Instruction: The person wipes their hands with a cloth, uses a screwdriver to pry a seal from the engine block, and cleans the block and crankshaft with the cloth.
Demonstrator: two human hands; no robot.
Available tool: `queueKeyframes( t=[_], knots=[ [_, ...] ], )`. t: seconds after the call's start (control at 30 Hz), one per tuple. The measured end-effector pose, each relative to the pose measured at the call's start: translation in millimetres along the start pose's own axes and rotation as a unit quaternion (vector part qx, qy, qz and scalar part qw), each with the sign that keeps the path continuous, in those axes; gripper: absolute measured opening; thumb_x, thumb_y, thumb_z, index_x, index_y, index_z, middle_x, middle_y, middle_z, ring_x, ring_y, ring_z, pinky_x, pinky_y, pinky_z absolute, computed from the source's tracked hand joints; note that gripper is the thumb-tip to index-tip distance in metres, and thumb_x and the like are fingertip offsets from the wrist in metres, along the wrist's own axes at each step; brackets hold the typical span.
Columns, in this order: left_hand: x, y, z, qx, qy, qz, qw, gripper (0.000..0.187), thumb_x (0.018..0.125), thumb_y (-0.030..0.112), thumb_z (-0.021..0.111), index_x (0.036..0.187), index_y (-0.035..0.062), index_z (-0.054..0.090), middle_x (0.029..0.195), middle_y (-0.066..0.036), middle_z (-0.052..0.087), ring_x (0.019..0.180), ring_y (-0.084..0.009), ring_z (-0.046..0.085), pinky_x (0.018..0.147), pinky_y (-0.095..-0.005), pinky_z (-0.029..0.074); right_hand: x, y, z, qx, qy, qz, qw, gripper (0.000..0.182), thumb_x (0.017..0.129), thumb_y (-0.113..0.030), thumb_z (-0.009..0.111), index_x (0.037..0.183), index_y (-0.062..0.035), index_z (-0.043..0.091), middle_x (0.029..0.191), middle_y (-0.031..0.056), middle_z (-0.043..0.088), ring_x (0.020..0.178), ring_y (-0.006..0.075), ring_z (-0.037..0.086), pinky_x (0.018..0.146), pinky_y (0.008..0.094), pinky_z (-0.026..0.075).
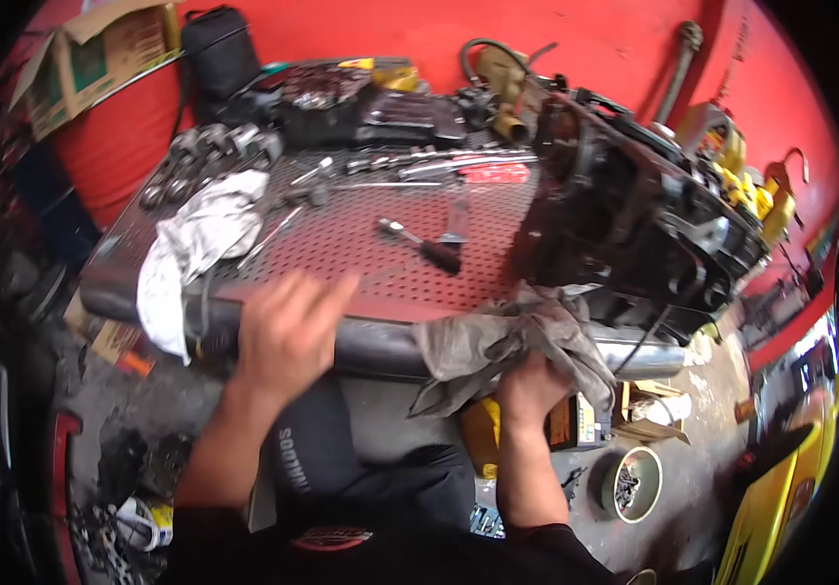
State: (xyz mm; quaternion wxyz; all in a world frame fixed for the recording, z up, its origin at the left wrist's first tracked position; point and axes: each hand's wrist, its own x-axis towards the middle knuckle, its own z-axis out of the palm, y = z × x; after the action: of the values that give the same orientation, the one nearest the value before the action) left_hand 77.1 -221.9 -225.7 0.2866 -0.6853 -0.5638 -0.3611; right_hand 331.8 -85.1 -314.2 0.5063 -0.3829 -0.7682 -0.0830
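My right hand [531, 392] is closed on a grey, dirty rag [468, 356], which bunches above the fist and hangs over the table's front edge. Just behind the rag stands a large dark engine block [624, 205]. Over the front edge, further left, hovers my left hand [293, 327], slightly blurred. Its fingers are loosely bent, one digit sticks out to the right, and no object shows in it. A ratchet wrench [419, 244] with a black handle lies on the perforated red tabletop [341, 253] between the hands and the back row of tools.
A whitish cloth [210, 229] drapes over the table's left edge beside metal engine parts [210, 161]. Wrenches [439, 161] and long rods lie toward the back. Below right are a battery [580, 424] and a bucket [631, 485] with small parts. A cardboard box [98, 58] is at back left.
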Motion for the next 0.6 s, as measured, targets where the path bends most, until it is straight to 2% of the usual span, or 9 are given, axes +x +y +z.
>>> queueKeyframes(
  t=[0.13, 0.27, 0.3, 0.37, 0.4, 0.47, 0.5, 0.53, 0.6],
  knots=[
    [28, -48, 46, -0.060, -0.083, 0.002, 0.995, 0.037, 0.071, -0.006, 0.065, 0.107, 0.0031, 0.070, 0.080, -0.011, 0.061, 0.083, -0.0318, 0.061, 0.073, -0.0423, 0.050, 24, -52, -21, 0.246, -0.011, 0.032, 0.969, 0.025, 0.090, -0.002, 0.062, 0.114, 0.0040, 0.062, 0.118, 0.0149, 0.063, 0.114, 0.0275, 0.059, 0.104, 0.0387, 0.042],
    [30, -63, 102, -0.049, -0.227, -0.019, 0.973, 0.030, 0.075, -0.001, 0.069, 0.104, 0.0036, 0.072, 0.085, -0.012, 0.065, 0.090, -0.0323, 0.060, 0.080, -0.0418, 0.051, 15, -12, -8, 0.282, -0.013, 0.063, 0.957, 0.022, 0.093, -0.006, 0.058, 0.114, -0.0002, 0.060, 0.115, 0.0110, 0.061, 0.113, 0.0239, 0.057, 0.104, 0.0374, 0.041],
    [30, -56, 106, -0.065, -0.166, -0.018, 0.984, 0.028, 0.077, 0.001, 0.070, 0.104, 0.0037, 0.072, 0.087, -0.012, 0.066, 0.090, -0.0324, 0.060, 0.080, -0.0415, 0.051, 12, -4, -3, 0.332, 0.013, 0.112, 0.936, 0.021, 0.094, -0.008, 0.057, 0.114, -0.0015, 0.060, 0.116, 0.0104, 0.061, 0.114, 0.0237, 0.056, 0.105, 0.0376, 0.041],
    [39, -34, 87, -0.090, -0.033, -0.022, 0.995, 0.025, 0.079, 0.004, 0.072, 0.104, 0.0038, 0.073, 0.090, -0.012, 0.067, 0.090, -0.0324, 0.061, 0.081, -0.0408, 0.051, 20, -10, -3, 0.473, 0.064, 0.161, 0.864, 0.019, 0.095, -0.009, 0.056, 0.111, -0.0022, 0.062, 0.114, 0.0106, 0.062, 0.111, 0.0245, 0.057, 0.101, 0.0381, 0.043],
    [44, -15, 72, -0.173, -0.034, -0.100, 0.979, 0.028, 0.080, 0.008, 0.076, 0.107, 0.0034, 0.073, 0.094, -0.012, 0.069, 0.091, -0.0312, 0.061, 0.083, -0.0389, 0.050, 27, -18, -6, 0.548, 0.090, 0.168, 0.814, 0.017, 0.096, -0.009, 0.055, 0.108, -0.0016, 0.064, 0.110, 0.0114, 0.064, 0.107, 0.0254, 0.059, 0.098, 0.0385, 0.046],
    [46, 26, 45, -0.318, -0.062, -0.188, 0.927, 0.029, 0.078, 0.010, 0.079, 0.105, 0.0015, 0.072, 0.093, -0.012, 0.069, 0.092, -0.0304, 0.062, 0.083, -0.0382, 0.050, 32, -32, -9, 0.745, 0.117, 0.221, 0.619, 0.018, 0.096, -0.010, 0.055, 0.110, -0.0017, 0.064, 0.112, 0.0108, 0.063, 0.108, 0.0244, 0.059, 0.098, 0.0391, 0.046],
    [44, 40, 39, -0.383, -0.074, -0.233, 0.891, 0.029, 0.077, 0.010, 0.080, 0.104, 0.0005, 0.072, 0.092, -0.012, 0.069, 0.093, -0.0300, 0.062, 0.083, -0.0378, 0.050, 30, -31, -10, 0.637, 0.097, 0.215, 0.734, 0.019, 0.097, -0.010, 0.056, 0.111, -0.0015, 0.064, 0.112, 0.0099, 0.063, 0.108, 0.0237, 0.059, 0.099, 0.0388, 0.046],
    [40, 48, 41, -0.359, -0.067, -0.188, 0.912, 0.029, 0.076, 0.011, 0.080, 0.102, 0.0016, 0.072, 0.092, -0.012, 0.069, 0.093, -0.0308, 0.061, 0.084, -0.0387, 0.050, 28, -28, -10, 0.515, 0.075, 0.200, 0.830, 0.020, 0.097, -0.011, 0.056, 0.112, -0.0013, 0.063, 0.112, 0.0090, 0.063, 0.108, 0.0229, 0.059, 0.099, 0.0386, 0.046],
    [31, 46, 52, -0.335, -0.088, -0.107, 0.932, 0.021, 0.076, 0.008, 0.078, 0.095, 0.0010, 0.070, 0.090, -0.010, 0.067, 0.091, -0.0307, 0.060, 0.083, -0.0393, 0.049, 25, -26, -12, 0.503, 0.053, 0.198, 0.839, 0.026, 0.097, -0.016, 0.056, 0.120, -0.0019, 0.059, 0.121, 0.0088, 0.059, 0.117, 0.0238, 0.054, 0.105, 0.0406, 0.041]
  ],
)
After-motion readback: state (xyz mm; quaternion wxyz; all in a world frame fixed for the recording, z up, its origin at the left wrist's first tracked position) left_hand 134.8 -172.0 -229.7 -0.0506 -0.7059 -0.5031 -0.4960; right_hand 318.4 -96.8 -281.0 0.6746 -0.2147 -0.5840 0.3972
